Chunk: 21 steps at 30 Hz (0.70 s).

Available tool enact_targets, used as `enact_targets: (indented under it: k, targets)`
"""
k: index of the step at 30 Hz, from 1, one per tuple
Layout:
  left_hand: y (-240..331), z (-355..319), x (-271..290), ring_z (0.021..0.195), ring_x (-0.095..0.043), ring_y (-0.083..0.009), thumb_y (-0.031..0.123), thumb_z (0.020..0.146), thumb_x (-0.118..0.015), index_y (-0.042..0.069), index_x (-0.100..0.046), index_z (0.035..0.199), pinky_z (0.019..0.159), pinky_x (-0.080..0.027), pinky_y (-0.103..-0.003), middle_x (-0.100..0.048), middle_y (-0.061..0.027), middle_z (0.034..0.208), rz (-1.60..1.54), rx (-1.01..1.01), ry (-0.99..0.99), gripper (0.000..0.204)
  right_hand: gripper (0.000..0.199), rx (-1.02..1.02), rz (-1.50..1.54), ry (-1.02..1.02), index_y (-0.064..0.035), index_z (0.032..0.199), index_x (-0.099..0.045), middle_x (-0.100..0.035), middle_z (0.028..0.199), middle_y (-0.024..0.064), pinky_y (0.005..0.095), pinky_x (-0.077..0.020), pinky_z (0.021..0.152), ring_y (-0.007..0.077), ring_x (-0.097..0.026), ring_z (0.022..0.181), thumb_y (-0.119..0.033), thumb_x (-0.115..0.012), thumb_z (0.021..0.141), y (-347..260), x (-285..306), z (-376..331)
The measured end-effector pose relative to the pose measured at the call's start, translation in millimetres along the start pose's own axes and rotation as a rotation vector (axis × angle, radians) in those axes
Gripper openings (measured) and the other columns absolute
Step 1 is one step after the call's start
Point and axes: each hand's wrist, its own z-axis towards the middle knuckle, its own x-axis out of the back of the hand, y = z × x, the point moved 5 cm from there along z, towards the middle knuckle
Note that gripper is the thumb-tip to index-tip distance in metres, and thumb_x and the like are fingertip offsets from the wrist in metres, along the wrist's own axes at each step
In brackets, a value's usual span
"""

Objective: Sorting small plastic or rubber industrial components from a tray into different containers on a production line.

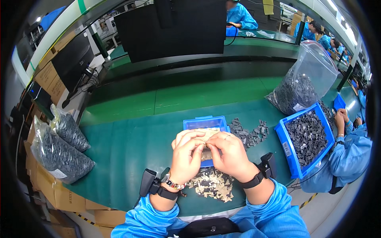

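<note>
My left hand [188, 154] and my right hand [229, 154] meet above a small blue bin [204, 119]. Thumbs and fingertips of both are pinched together on something too small and covered to make out. Behind the fingertips a pale beige piece [210, 133] shows; whether it is held or lies in the bin I cannot tell. Below my hands, nearer to me, lies a heap of beige scraps [216, 185] mixed with dark pieces. To the right of the bin, small dark grey parts [247, 135] are spread on the green mat.
A large blue tray of dark parts [305, 137] sits at the right, with a clear bag of similar parts [297, 90] behind it. Two filled bags [61, 154] stand at the left. A black monitor [174, 31] hangs ahead. A co-worker in blue [351, 148] works at the right.
</note>
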Motion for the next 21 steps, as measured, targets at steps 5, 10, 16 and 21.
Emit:
enact_targets:
  k: [5,10,16,21]
  targets:
    - [-7.4,-0.7,2.3,0.109,-0.056,-0.0294,0.004,0.083,-0.064,0.003,-0.066,0.083,0.096,-0.042,-0.041,-0.067,-0.0086,0.106,-0.042,0.04,0.103,0.002,0.008,-0.085,-0.026,0.034,-0.0007,0.083,-0.065,-0.065,0.083,0.013,0.0415,-0.0508,0.072,0.0325,-0.063,0.077,0.0,-0.064,0.075,10.8,4.4,-0.9]
    - [-16.8,-1.6,6.3,0.11,-0.055,-0.0281,0.008,0.082,-0.067,0.005,-0.068,0.081,0.094,-0.04,-0.041,-0.069,-0.005,0.103,-0.06,0.096,0.17,0.003,0.012,-0.013,-0.112,0.034,-0.0012,0.084,-0.067,-0.066,0.08,0.0129,0.0372,-0.052,0.069,0.0291,-0.065,0.074,0.004,-0.066,0.074,9.8,8.5,-1.5]
    - [-12.4,-4.6,3.6,0.116,-0.052,-0.028,0.012,0.082,-0.068,0.009,-0.071,0.085,0.096,-0.034,-0.042,-0.069,-0.0018,0.106,-0.044,0.115,0.105,0.005,0.015,0.01,-0.082,0.047,-0.0024,0.088,-0.068,-0.068,0.086,0.0115,0.0369,-0.051,0.073,0.0287,-0.066,0.08,0.004,-0.066,0.075,4.8,6.1,0.1]
    - [3.7,-3.3,3.6,0.119,-0.05,-0.0267,0.012,0.08,-0.07,0.012,-0.073,0.085,0.097,-0.031,-0.043,-0.068,0.0,0.107,0.077,0.113,0.058,0.006,0.007,-0.092,0.073,-0.056,-0.0035,0.085,-0.065,-0.066,0.088,0.011,0.0398,-0.0474,0.08,0.0298,-0.063,0.087,-0.003,-0.065,0.078,8.6,2.3,-2.2]
